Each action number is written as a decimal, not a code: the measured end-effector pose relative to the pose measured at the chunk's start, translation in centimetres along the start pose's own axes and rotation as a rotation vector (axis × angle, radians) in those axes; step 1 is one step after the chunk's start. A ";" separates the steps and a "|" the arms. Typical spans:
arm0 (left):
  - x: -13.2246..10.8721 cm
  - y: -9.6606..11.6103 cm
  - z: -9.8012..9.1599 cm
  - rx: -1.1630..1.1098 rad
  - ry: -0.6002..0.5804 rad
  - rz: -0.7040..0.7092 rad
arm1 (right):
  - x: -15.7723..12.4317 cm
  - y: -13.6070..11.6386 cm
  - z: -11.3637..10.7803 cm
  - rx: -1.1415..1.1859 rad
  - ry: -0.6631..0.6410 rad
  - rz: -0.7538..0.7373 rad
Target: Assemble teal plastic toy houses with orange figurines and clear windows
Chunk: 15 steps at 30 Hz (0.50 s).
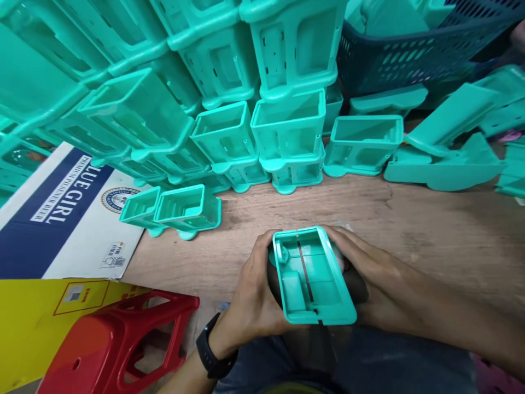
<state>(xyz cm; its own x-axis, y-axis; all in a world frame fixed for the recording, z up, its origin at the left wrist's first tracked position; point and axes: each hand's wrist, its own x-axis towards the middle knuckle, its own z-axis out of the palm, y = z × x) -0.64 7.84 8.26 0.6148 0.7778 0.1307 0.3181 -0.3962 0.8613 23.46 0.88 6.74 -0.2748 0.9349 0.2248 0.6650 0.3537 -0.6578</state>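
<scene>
A teal plastic housing, hollow and with its rectangular opening facing up, is held between my two hands near the table's front edge. A narrow dark gap runs lengthwise down its inside. My left hand wraps the housing's left side, with a black watch on the wrist. Along the right side, my right hand grips the same housing, its fingertips partly hidden. Something dark shows between the housing and both palms; I cannot make out what it is.
Stacked teal housings line the table's back, and two more stand at the left. Loose teal parts lie at the right, below a dark basket. A printed carton and a red stool are at the left.
</scene>
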 end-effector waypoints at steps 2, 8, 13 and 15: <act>-0.1 -0.1 0.0 0.009 0.009 0.001 | 0.2 -0.1 0.0 0.004 0.005 -0.003; -0.2 -0.2 -0.1 0.039 -0.006 0.032 | 0.6 -0.6 -0.1 0.016 0.024 -0.036; -0.2 -0.1 -0.1 0.019 -0.013 0.018 | 0.7 -0.7 -0.1 0.057 -0.004 0.014; -0.3 -0.2 0.0 0.015 0.002 0.018 | 0.7 -0.7 -0.1 0.067 -0.008 0.019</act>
<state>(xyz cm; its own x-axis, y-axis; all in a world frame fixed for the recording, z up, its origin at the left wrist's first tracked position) -0.90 7.73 8.02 0.6189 0.7715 0.1474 0.3175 -0.4174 0.8514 22.90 1.28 7.44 -0.2689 0.9408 0.2063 0.6222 0.3332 -0.7084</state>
